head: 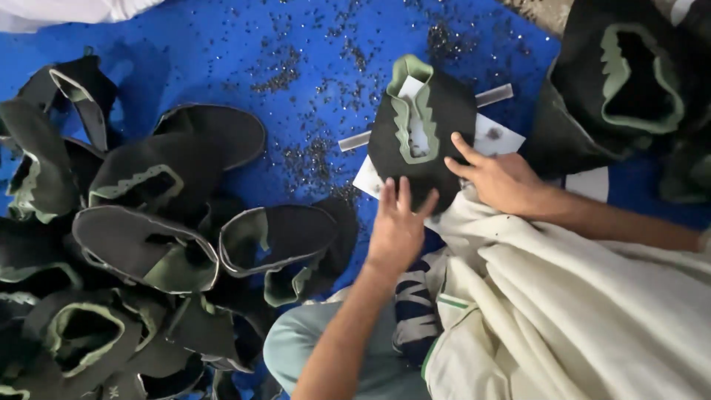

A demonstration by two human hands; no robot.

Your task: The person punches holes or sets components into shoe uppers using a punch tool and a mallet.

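A black fabric shoe upper [444,118] with a pale green lined opening lies flat on the blue surface, over a white card [495,136] and a grey metal strip [495,95]. My left hand [396,226] presses its fingertips on the near edge of the upper, fingers spread. My right hand [498,178] rests on the upper's right edge, thumb and fingers apart, pinning it down. Neither hand closes around anything.
A heap of black and green shoe uppers [148,237] fills the left side. Another pile [629,81] sits at the top right. Small dark specks [311,148] are scattered over the blue surface [222,44]. Cream cloth [578,311] covers my lap.
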